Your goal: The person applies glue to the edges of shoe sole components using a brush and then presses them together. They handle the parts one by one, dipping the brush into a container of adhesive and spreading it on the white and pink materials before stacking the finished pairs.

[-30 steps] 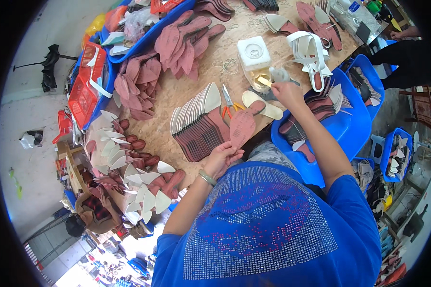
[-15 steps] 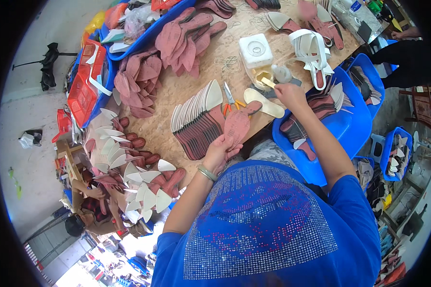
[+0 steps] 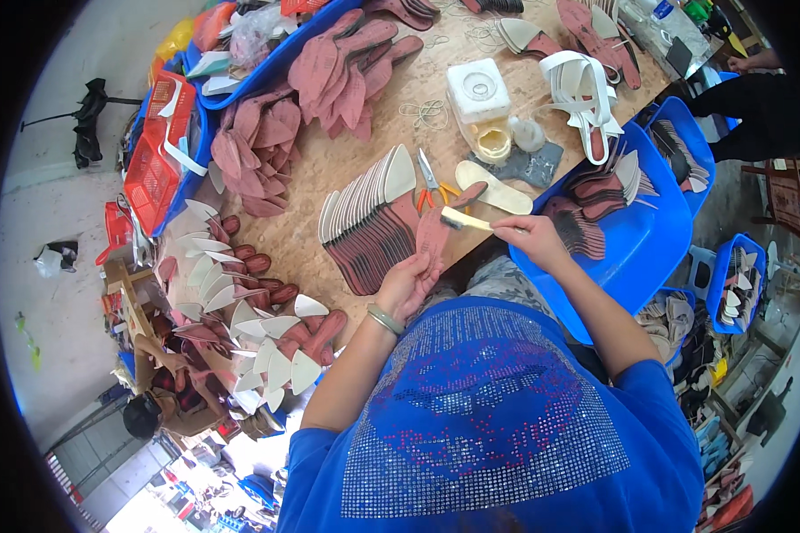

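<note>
My left hand [image 3: 407, 282] is closed on the near end of a reddish-brown shoe insole [image 3: 432, 234] by the table's front edge. My right hand [image 3: 533, 243] pinches a brush with a pale handle [image 3: 473, 222]. Its dark bristle end lies over the insole; whether it touches is hard to tell. Left of the insole stands a row of pale-tipped insoles [image 3: 364, 213]. Orange-handled pliers or snips [image 3: 429, 182] lie behind it, and a cream insole [image 3: 496, 188] lies to the right. An open jar of yellowish paste [image 3: 494, 144] stands farther back.
A white square container [image 3: 476, 89] and white straps [image 3: 578, 84] stand at the back. Reddish insoles [image 3: 342, 71] are heaped at the far left. A blue tub [image 3: 631, 258] with insoles adjoins the right table edge. Pale-tipped pieces [image 3: 258, 338] crowd the left. Another person's arm [image 3: 756, 60] shows far right.
My right hand has brought the brush from the paste jar toward me, over the insole. My left hand still holds that insole, now tilted more edge-on.
</note>
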{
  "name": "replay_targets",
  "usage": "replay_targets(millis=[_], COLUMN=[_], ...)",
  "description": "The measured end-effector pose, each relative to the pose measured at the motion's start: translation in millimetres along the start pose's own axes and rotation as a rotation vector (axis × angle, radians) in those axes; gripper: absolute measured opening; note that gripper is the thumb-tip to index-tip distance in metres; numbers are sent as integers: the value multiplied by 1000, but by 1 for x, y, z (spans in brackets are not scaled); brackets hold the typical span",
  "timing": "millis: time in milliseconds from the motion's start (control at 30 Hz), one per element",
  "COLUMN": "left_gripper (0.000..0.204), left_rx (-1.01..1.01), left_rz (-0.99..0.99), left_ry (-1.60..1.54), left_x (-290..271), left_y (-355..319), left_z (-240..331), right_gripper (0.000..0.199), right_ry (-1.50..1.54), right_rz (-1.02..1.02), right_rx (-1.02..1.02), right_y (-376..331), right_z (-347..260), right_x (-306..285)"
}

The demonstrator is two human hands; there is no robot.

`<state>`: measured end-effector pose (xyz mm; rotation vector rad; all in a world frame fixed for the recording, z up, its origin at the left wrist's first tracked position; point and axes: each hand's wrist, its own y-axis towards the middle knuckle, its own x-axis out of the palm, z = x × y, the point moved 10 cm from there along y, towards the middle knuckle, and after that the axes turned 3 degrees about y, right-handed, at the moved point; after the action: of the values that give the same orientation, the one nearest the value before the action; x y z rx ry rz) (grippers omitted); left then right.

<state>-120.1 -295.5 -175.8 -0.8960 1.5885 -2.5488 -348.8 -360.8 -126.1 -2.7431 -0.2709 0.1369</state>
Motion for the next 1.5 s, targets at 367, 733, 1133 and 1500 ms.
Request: replay_targets(millis=[367, 733, 1133, 1500], left_gripper=[21, 23, 18, 28], left_rx=[8, 383, 383, 436], left_rz=[-9, 56, 130, 225], left_ry=[51, 1000, 1005, 1024], left_x=[-28, 9, 5, -13], left_y=[8, -5, -8, 1], left_z=[7, 58, 53, 53], right_gripper=[20, 21, 18, 21], right_ry=[-262, -451, -311, -513], right_rz=[282, 315, 41, 256], right_rx=[27, -193, -168, -20], right_y=[19, 66, 15, 59], right_z=[48, 36, -39, 40], right_x=[-30, -22, 34, -39])
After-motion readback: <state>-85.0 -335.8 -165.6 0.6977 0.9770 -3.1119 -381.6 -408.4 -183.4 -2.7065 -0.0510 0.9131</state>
